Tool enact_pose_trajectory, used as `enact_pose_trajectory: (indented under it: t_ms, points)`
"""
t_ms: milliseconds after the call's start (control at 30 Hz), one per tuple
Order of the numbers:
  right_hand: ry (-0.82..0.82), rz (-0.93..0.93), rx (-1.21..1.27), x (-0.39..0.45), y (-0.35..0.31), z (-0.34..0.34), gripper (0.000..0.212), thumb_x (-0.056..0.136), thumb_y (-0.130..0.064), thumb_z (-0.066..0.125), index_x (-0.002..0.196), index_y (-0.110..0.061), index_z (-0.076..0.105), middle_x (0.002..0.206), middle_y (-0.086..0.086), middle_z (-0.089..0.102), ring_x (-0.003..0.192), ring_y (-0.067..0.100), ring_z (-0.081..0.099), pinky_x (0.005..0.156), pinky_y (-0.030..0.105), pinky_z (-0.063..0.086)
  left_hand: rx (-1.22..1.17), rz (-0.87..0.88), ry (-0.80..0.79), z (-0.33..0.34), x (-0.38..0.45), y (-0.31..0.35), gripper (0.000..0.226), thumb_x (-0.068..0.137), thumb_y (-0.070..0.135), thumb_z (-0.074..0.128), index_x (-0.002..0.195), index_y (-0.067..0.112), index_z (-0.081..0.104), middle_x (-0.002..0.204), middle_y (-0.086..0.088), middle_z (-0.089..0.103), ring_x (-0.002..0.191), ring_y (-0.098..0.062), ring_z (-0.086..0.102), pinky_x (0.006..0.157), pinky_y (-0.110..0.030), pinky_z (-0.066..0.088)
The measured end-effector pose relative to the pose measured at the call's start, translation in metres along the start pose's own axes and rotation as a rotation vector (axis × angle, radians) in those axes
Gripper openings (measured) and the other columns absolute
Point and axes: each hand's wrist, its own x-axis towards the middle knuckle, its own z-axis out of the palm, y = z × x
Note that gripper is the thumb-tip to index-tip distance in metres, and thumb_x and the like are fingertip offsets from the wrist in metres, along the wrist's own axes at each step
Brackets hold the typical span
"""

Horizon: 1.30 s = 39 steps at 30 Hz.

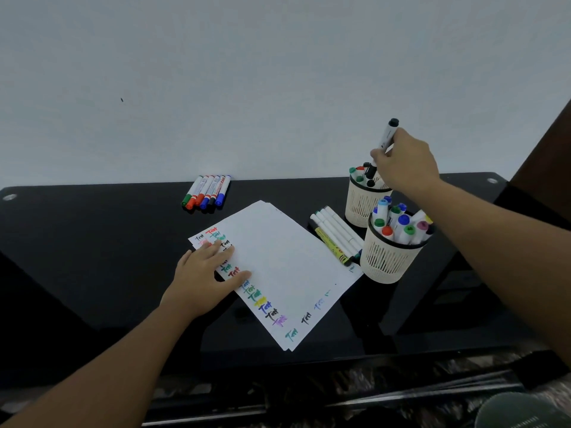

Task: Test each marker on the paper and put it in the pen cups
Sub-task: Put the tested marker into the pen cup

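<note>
Left hand (207, 274) flat on the paper (279, 267), fingers straight, beside a column of colored test marks. Six markers (206, 193) at the table's (92, 257) far edge, not yet tested by the look of it. More pens (336, 234) beside the cups. Right hand (404, 163) gripping a black marker (387, 135), over the far cup (363, 200). Near cup (391, 261) already crowded. Roughly two-thirds done.

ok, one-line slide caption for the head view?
Right hand lowers a black marker into the far pen cup while left hand rests flat on the test paper.
</note>
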Motion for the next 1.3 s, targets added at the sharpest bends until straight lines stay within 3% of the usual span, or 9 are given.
enact_pose_trajectory:
  t_ms: [200,467,667,833,933,1033,1133,1300]
  points:
    - [-0.058,0.044,-0.030,-0.008,0.013,0.002,0.024,0.102,-0.037,0.059,0.112,-0.016,0.055,0.102,0.009,0.067,0.085,0.028,0.065,0.072,0.041,0.055,0.002,-0.004,-0.014,-0.001,0.001,0.000,0.090,0.082,0.086,0.041,0.156,0.034,0.037,0.167,0.006,0.021,0.155,-0.013,0.009,0.126,-0.044,0.003]
    - [-0.110,0.026,-0.035,-0.010,0.008,0.001,0.043,0.096,-0.051,0.067,0.122,-0.021,0.054,0.105,0.005,0.065,0.084,0.022,0.066,0.070,0.036,0.050,0.002,-0.001,-0.015,-0.002,0.000,0.000,0.092,0.080,0.088,0.039,0.156,0.034,0.036,0.167,0.006,0.021,0.155,-0.013,0.009,0.126,-0.044,0.002]
    - [-0.079,-0.068,-0.008,-0.015,-0.016,0.000,0.029,0.096,-0.047,0.065,0.113,-0.025,0.056,0.099,0.003,0.070,0.089,0.023,0.066,0.083,0.045,0.057,-0.080,0.003,0.009,-0.002,-0.001,0.000,0.108,0.068,0.098,0.033,0.153,0.033,0.042,0.165,0.005,0.026,0.155,-0.013,0.011,0.126,-0.046,0.008]
    - [-0.163,-0.241,0.010,-0.033,-0.052,0.009,0.016,0.099,-0.043,0.060,0.102,-0.027,0.061,0.083,-0.007,0.069,0.082,0.017,0.065,0.075,0.038,0.056,-0.239,-0.052,0.047,-0.010,-0.003,0.003,0.086,0.077,0.076,0.066,0.150,0.035,0.047,0.164,0.004,0.031,0.153,-0.015,0.020,0.124,-0.044,0.017]
    - [-0.276,-0.389,-0.022,-0.047,-0.079,0.026,0.012,0.099,-0.040,0.059,0.099,-0.028,0.062,0.077,-0.011,0.065,0.084,0.016,0.062,0.075,0.036,0.054,-0.318,-0.090,0.120,-0.018,0.002,-0.003,0.077,0.080,0.060,0.075,0.148,0.031,0.051,0.159,0.003,0.035,0.147,-0.015,0.028,0.119,-0.039,0.026]
    - [-0.432,-0.512,-0.096,-0.057,-0.102,0.060,0.011,0.098,-0.038,0.060,0.105,-0.030,0.064,0.087,-0.015,0.060,0.094,0.017,0.061,0.079,0.036,0.053,-0.242,-0.107,0.133,-0.024,0.009,-0.013,0.073,0.084,0.054,0.075,0.147,0.027,0.052,0.154,0.001,0.037,0.142,-0.017,0.028,0.114,-0.035,0.029]
    - [-0.557,-0.564,-0.132,-0.066,-0.119,0.101,0.024,0.100,-0.038,0.059,0.124,-0.033,0.061,0.106,-0.010,0.059,0.102,0.016,0.057,0.087,0.038,0.053,-0.120,-0.127,0.104,-0.024,0.013,-0.026,0.077,0.082,0.069,0.067,0.146,0.029,0.052,0.153,0.000,0.039,0.142,-0.021,0.027,0.117,-0.045,0.031]
    - [-0.604,-0.619,-0.174,-0.065,-0.139,0.162,0.036,0.103,-0.033,0.056,0.139,-0.038,0.053,0.126,0.000,0.058,0.110,0.021,0.058,0.093,0.044,0.055,-0.093,-0.092,0.167,-0.013,0.016,-0.036,0.071,0.081,0.075,0.062,0.139,0.035,0.059,0.146,0.008,0.045,0.138,-0.017,0.028,0.115,-0.044,0.027]
